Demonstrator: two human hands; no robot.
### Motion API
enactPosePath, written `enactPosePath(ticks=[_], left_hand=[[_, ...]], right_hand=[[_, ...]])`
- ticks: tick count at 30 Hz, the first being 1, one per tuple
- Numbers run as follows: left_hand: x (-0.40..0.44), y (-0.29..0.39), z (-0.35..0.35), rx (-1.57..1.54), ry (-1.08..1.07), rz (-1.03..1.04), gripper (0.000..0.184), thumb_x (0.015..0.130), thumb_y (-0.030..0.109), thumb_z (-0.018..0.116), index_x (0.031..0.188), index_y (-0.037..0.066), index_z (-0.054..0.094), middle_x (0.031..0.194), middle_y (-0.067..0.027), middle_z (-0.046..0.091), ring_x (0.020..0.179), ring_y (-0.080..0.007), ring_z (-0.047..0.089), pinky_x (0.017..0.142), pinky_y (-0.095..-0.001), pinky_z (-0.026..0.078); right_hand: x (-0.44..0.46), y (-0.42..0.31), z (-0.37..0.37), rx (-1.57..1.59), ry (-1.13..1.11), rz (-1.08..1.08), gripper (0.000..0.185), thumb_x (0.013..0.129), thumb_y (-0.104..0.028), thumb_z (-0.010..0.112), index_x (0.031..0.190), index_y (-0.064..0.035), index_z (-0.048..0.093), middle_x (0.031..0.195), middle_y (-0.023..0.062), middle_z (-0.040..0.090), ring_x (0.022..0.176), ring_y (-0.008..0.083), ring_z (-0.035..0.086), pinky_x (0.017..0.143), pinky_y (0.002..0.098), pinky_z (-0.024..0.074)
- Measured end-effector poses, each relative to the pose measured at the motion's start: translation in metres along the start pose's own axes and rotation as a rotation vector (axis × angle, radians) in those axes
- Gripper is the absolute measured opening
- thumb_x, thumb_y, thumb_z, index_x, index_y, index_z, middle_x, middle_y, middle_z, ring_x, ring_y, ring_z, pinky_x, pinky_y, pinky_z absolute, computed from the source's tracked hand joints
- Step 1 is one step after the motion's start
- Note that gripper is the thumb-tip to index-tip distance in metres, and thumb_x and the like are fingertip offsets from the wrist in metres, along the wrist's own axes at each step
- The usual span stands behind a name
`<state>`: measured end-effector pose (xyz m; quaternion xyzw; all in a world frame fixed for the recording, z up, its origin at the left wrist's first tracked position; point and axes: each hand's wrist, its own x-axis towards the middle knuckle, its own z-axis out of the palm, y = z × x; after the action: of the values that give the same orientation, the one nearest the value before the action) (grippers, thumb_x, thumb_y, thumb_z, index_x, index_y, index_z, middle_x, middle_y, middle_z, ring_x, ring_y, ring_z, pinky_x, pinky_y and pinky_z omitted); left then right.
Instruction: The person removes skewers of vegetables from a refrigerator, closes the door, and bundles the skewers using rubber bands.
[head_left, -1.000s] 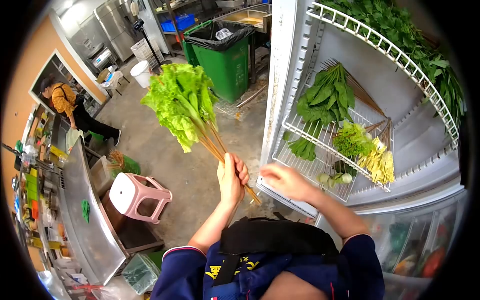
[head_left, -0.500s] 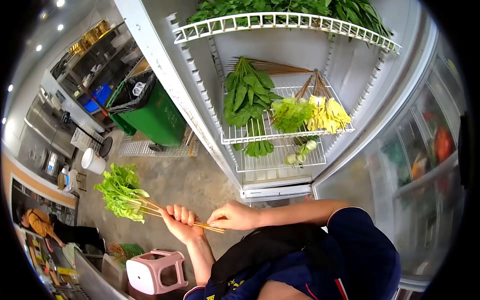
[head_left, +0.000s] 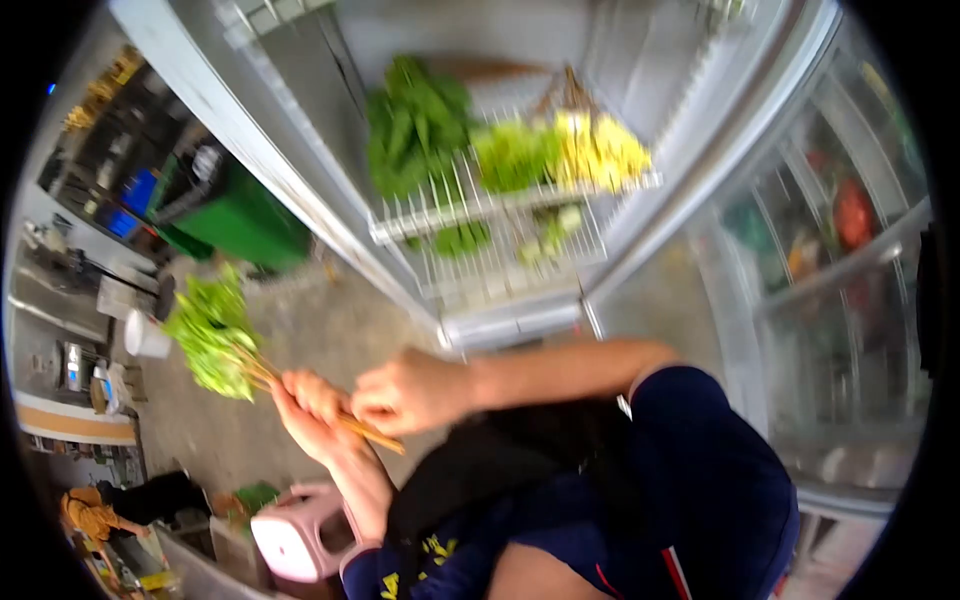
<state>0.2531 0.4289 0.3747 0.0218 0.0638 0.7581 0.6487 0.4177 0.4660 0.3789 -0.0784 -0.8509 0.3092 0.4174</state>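
A bunch of lettuce skewers (head_left: 212, 335) is gripped in my left hand (head_left: 318, 408), which is closed around the thin wooden sticks. The green leaves point up and left, and the bare stick ends (head_left: 378, 436) stick out below the fist. My right hand (head_left: 420, 390) is closed with curled fingers right beside the left one, at the lower part of the sticks. Motion blur hides what its fingertips hold. In front of me is an open fridge with a wire shelf (head_left: 500, 207) bearing dark green leaf skewers (head_left: 415, 130), lettuce skewers (head_left: 515, 155) and yellow skewers (head_left: 600, 150).
The fridge's glass door (head_left: 800, 330) stands open on the right. At left are a green bin (head_left: 245, 215) and a white bucket (head_left: 147, 335). A pink stool (head_left: 290, 535) is below my left forearm. Another person (head_left: 120, 510) works at the lower left.
The view has shifted, so the fridge shelves appear higher and further left. My right hand has moved up the sticks, closer to my left hand, which still grips the lettuce skewers.
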Motion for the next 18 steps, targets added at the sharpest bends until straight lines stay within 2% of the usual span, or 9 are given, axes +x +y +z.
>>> enactPosePath(ticks=[1,4,7,10,11,14,16,17,18], left_hand=[[-0.003,0.0,-0.002,-0.023,-0.057,-0.07,0.03,0.092,0.028,0.038,0.068,0.01,0.033,0.054,0.0029,0.027,0.038,-0.0062,0.019,0.029,-0.02,0.018],[-0.015,-0.012,0.007,-0.069,0.193,-0.033,0.03,0.092,0.028,0.04,0.07,0.008,0.035,0.057,0.0008,0.029,0.039,-0.0073,0.02,0.03,-0.0208,0.017],[-0.012,-0.003,-0.048,-0.095,0.178,-0.199,0.032,0.092,0.031,0.039,0.069,0.008,0.035,0.055,0.0011,0.027,0.039,-0.0075,0.018,0.03,-0.0217,0.017],[-0.015,0.002,-0.085,-0.147,0.215,-0.177,0.033,0.092,0.032,0.039,0.069,0.009,0.035,0.054,0.0018,0.026,0.039,-0.0075,0.017,0.031,-0.0213,0.016],[-0.017,0.004,-0.091,-0.131,0.293,-0.116,0.034,0.092,0.033,0.038,0.068,0.01,0.035,0.053,0.0027,0.025,0.039,-0.0072,0.016,0.031,-0.0206,0.016],[-0.022,0.015,-0.105,-0.06,0.372,0.025,0.034,0.091,0.033,0.039,0.066,0.01,0.035,0.053,0.0031,0.024,0.039,-0.0069,0.017,0.031,-0.0203,0.015],[-0.028,0.027,-0.123,-0.043,0.403,0.082,0.035,0.091,0.034,0.039,0.065,0.011,0.035,0.052,0.0031,0.024,0.039,-0.0069,0.017,0.031,-0.0205,0.016],[-0.033,0.032,-0.133,-0.031,0.449,0.117,0.035,0.091,0.034,0.039,0.065,0.011,0.034,0.052,0.003,0.023,0.039,-0.007,0.017,0.031,-0.0205,0.016],[-0.04,0.035,-0.141,-0.019,0.485,0.152,0.036,0.091,0.034,0.039,0.065,0.011,0.034,0.052,0.003,0.023,0.039,-0.0071,0.017,0.031,-0.0206,0.016]], right_hand=[[-0.004,0.003,0.008,0.021,0.03,-0.013,0.004,0.071,-0.011,0.058,0.07,-0.0092,0.055,0.064,0.0051,0.051,0.052,0.0236,0.054,0.045,0.0325,0.0418],[-0.01,0.005,0.021,-0.005,0.055,0.061,0.006,0.067,-0.009,0.06,0.067,-0.0095,0.054,0.061,0.0037,0.052,0.05,0.0221,0.053,0.043,0.0321,0.0398],[-0.023,0.016,0.029,0.109,-0.054,0.247,0.008,0.065,-0.008,0.061,0.065,-0.0081,0.053,0.06,0.0036,0.052,0.05,0.0212,0.052,0.044,0.0304,0.0385],[-0.037,0.024,0.038,0.383,-0.159,0.403,0.008,0.063,-0.007,0.062,0.064,-0.0063,0.053,0.06,0.0044,0.052,0.052,0.0202,0.052,0.046,0.029,0.0375],[-0.042,0.027,0.038,0.31,-0.235,0.44,0.007,0.067,-0.008,0.063,0.071,-0.0063,0.058,0.06,0.0031,0.054,0.054,0.0144,0.053,0.052,0.0254,0.0412],[-0.061,0.041,0.016,0.555,-0.208,0.748,0.015,0.073,-0.012,0.062,0.087,-0.0066,0.062,0.074,0.0022,0.061,0.065,0.0098,0.056,0.063,0.0242,0.0454],[-0.106,0.092,-0.011,0.254,-0.09,0.786,0.024,0.079,-0.016,0.059,0.101,-0.006,0.059,0.093,0.0024,0.062,0.079,0.0086,0.057,0.073,0.0253,0.0459],[-0.107,0.105,-0.041,0.036,-0.148,1.146,0.026,0.082,-0.015,0.055,0.105,-0.0042,0.057,0.104,0.0043,0.059,0.084,0.0106,0.057,0.075,0.0268,0.0454],[-0.132,0.136,-0.066,-0.08,0.004,1.202,0.025,0.084,-0.016,0.053,0.106,-0.0047,0.057,0.098,0.0041,0.061,0.08,0.0111,0.057,0.073,0.0255,0.0457]])
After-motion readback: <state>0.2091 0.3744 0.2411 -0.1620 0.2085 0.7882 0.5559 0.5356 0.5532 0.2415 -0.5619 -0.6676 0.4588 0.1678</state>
